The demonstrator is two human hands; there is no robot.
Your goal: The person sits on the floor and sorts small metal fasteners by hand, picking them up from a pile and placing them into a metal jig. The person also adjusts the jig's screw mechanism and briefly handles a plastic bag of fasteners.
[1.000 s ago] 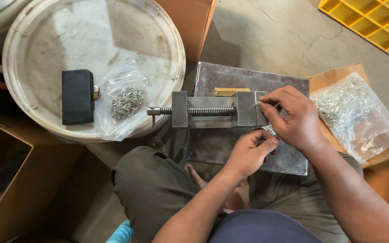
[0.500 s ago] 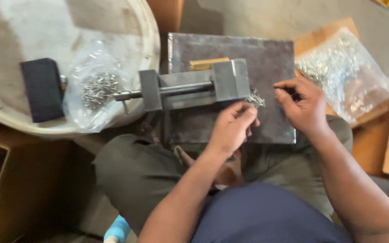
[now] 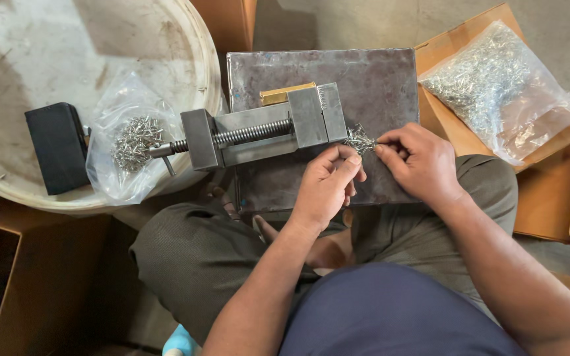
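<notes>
Both hands, left point(image 3: 328, 184) and right point(image 3: 417, 161), have left the vise point(image 3: 265, 128); they now pinch, seemingly, a metal cluster point(image 3: 359, 139) mid-frame.

A vise point(image 3: 265, 128) lies across the left part of a metal plate point(image 3: 371, 79), its screw end reaching left over the rim of a round tub point(image 3: 47, 39). A small block point(image 3: 286, 93) sits on the plate just behind the vise. In the tub, a bag of small parts point(image 3: 130, 148) lies just left of the vise, and a box point(image 3: 57, 148) left of the bag. Right of the plate, a larger bag point(image 3: 496, 86) lies on cardboard point(image 3: 549, 191). Both hands meet at a cluster of small parts point(image 3: 359, 139) just right of the vise, left hand point(image 3: 328, 184) nearer the body, right hand point(image 3: 420, 161) beside it.
</notes>
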